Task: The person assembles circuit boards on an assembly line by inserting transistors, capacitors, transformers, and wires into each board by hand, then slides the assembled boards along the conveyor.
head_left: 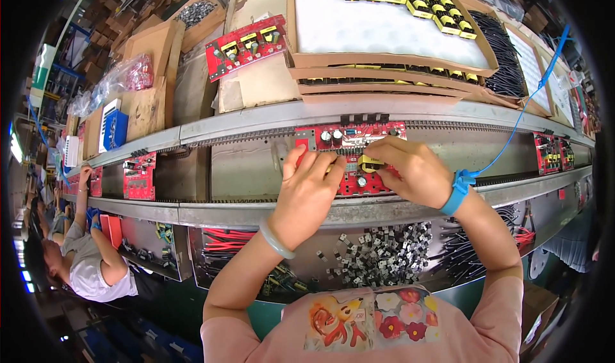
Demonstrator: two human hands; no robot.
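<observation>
A red circuit board [309, 134] lies across the conveyor rails in front of me, carrying capacitors and a row of black parts along its far edge. My right hand [413, 169], with a blue wrist strap, pinches a yellow-and-black transformer [369, 163] against the middle of the board. My left hand [306, 193], wearing a pale bangle, bends its fingers over the board's left half. A bit of another yellow part [330, 168] shows at its fingertips; most of that part is hidden by the fingers.
Stacked cardboard trays [391, 61] of transformers stand beyond the line, beside black cables [496, 56]. Another red board [246, 46] lies there. Nearer me, a metal bin holds small black components [384, 254] and red wires [227, 240]. A co-worker [96, 260] sits at left.
</observation>
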